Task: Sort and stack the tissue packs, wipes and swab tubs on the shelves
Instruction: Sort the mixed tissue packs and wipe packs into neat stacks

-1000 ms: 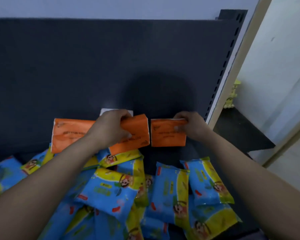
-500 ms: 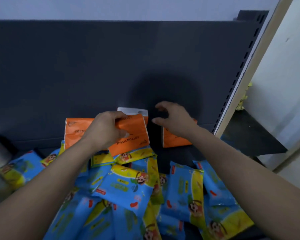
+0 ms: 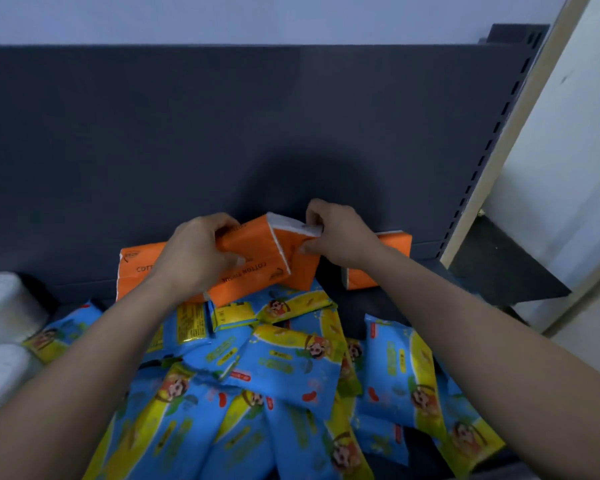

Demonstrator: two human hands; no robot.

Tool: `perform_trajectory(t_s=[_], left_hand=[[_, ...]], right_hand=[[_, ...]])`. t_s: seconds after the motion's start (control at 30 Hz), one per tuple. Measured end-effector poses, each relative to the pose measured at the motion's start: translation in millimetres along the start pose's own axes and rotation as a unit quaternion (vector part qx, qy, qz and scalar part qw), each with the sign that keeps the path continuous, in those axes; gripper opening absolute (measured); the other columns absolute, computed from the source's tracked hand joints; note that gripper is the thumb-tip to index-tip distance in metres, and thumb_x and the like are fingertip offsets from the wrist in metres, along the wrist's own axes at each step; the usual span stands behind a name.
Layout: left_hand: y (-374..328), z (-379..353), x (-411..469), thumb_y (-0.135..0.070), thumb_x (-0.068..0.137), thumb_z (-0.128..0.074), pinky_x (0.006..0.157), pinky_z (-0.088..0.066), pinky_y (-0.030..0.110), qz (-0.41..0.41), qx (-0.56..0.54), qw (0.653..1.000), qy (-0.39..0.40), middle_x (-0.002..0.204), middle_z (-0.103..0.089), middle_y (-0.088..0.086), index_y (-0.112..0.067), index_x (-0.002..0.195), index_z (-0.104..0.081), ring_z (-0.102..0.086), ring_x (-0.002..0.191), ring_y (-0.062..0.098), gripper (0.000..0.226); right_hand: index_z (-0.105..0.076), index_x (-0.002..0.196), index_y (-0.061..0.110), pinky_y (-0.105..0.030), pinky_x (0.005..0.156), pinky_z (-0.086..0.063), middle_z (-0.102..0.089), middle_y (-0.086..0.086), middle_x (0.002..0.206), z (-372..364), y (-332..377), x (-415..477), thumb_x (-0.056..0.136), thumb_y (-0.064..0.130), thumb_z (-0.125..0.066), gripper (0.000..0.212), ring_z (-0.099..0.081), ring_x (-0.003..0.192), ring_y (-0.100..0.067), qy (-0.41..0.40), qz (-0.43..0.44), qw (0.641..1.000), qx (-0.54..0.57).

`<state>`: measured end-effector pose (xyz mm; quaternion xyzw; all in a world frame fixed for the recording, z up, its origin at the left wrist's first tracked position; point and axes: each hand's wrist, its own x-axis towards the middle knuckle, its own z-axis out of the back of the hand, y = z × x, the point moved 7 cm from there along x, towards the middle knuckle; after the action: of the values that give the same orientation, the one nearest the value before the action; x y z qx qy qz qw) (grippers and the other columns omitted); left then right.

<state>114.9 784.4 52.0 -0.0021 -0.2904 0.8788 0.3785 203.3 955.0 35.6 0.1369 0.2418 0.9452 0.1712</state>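
Blue wipe packs (image 3: 284,372) below orange tissue pack (image 3: 257,251), white tubs (image 3: 4,306) left.

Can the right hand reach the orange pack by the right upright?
Probably, once freed: the right hand pinches the lifted tissue pack; the orange pack stands right beside its wrist, nothing on it.

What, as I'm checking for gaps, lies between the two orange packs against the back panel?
Head view: a third orange tissue pack, held by the left hand and right hand.

"COTTON TISSUE", upside down, on the raised orange pack (image 3: 257,252); "COTT" on its left neighbour (image 3: 136,268).
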Motion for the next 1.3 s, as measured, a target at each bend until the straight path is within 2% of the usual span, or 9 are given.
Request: perform_trajectory(t_s=[0.17,0.3,0.43,0.6,0.67,0.8,1.03,1.17,1.3], left_hand=[[-9.1,-1.7,9.0,-0.017,0.075,-0.074,0.078,-0.048,0.033,-0.002,-0.021,1.000,0.006,0.102,-0.063,0.006,-0.020,0.114,-0.057,-0.054,0.069,0.020,0.043],[-30.6,-15.9,14.2,-0.015,0.076,-0.073,0.076,-0.037,0.028,-0.040,-0.032,0.999,0.013,0.106,-0.060,0.004,-0.016,0.115,-0.057,-0.051,0.088,0.016,0.042],[-46.5,-34.1,19.1,-0.012,0.078,-0.071,0.076,-0.037,0.027,-0.058,-0.041,0.997,0.035,0.112,-0.061,0.008,-0.013,0.120,-0.055,-0.050,0.090,0.015,0.045],[-53.3,-58.2,28.4,-0.007,0.081,-0.067,0.085,-0.045,0.034,-0.058,-0.018,0.997,0.055,0.120,-0.056,0.012,-0.011,0.124,-0.053,-0.053,0.107,0.026,0.045],[-54.3,-65.4,33.4,-0.006,0.081,-0.066,0.087,-0.044,0.034,-0.059,-0.009,0.997,0.056,0.119,-0.055,0.012,-0.011,0.123,-0.053,-0.052,0.107,0.026,0.044],[-56.8,-73.9,39.8,-0.006,0.082,-0.065,0.089,-0.042,0.034,-0.063,0.008,0.997,0.041,0.116,-0.051,0.009,-0.013,0.120,-0.055,-0.048,0.107,0.026,0.040],[-52.8,-57.0,38.3,-0.007,0.077,-0.069,0.083,-0.039,0.031,-0.058,0.019,0.998,0.004,0.112,-0.053,0.009,-0.012,0.115,-0.059,-0.051,0.104,0.027,0.040],[-36.8,-38.9,31.5,-0.005,0.076,-0.069,0.085,-0.038,0.030,-0.029,0.023,0.999,-0.020,0.112,-0.054,0.010,-0.012,0.114,-0.060,-0.052,0.106,0.028,0.040],[-10.4,-21.3,17.6,-0.005,0.075,-0.069,0.085,-0.041,0.031,0.012,0.040,0.999,-0.022,0.113,-0.054,0.012,-0.012,0.116,-0.059,-0.054,0.097,0.030,0.042]], right_hand=[[-0.055,0.090,0.015,-0.026,0.059,-0.039,-0.054,0.002,0.079,45.4,-19.3,-15.1,0.069,0.008,-0.073,0.029,-0.050,0.067,-0.011,-0.050,-0.062,0.991,0.112],[-0.063,0.103,0.018,-0.015,0.060,-0.042,-0.056,0.008,0.083,70.1,-25.5,-29.9,0.074,0.001,-0.065,0.034,-0.051,0.070,-0.002,-0.056,-0.071,0.986,0.141],[-0.051,0.123,0.015,-0.021,0.068,-0.039,-0.054,0.001,0.103,75.3,-41.9,-36.7,0.074,0.002,-0.062,0.053,-0.052,0.089,-0.014,-0.043,-0.080,0.996,0.012],[-0.055,0.108,0.017,-0.027,0.069,-0.041,-0.057,-0.002,0.100,43.7,-63.5,-37.9,0.073,0.000,-0.053,0.039,-0.055,0.094,-0.022,0.041,-0.077,0.990,-0.111],[-0.059,0.113,0.020,-0.032,0.079,-0.046,-0.057,-0.004,0.109,30.2,-68.7,-35.0,0.074,0.000,-0.054,0.043,-0.055,0.104,-0.024,0.073,-0.069,0.986,-0.131],[-0.052,0.130,0.023,-0.038,0.097,-0.038,-0.045,-0.008,0.128,17.6,-74.2,-30.6,0.078,0.007,-0.059,0.054,-0.039,0.120,-0.030,0.093,-0.060,0.976,-0.188],[-0.059,0.121,0.018,-0.032,0.097,-0.038,-0.057,-0.004,0.122,18.6,-36.3,-25.9,0.083,0.016,-0.062,0.038,-0.047,0.115,-0.020,0.078,0.030,0.988,-0.133],[-0.068,0.108,0.010,-0.013,0.075,-0.040,-0.069,-0.005,0.109,6.1,-20.8,-17.5,0.085,0.011,-0.063,0.023,-0.059,0.096,-0.011,0.081,0.039,0.995,-0.041],[-0.055,0.128,0.010,-0.022,0.086,-0.042,-0.059,-0.007,0.129,-43.3,-15.3,-8.6,0.085,0.027,-0.068,0.048,-0.056,0.114,-0.020,0.219,0.013,0.972,-0.090]])
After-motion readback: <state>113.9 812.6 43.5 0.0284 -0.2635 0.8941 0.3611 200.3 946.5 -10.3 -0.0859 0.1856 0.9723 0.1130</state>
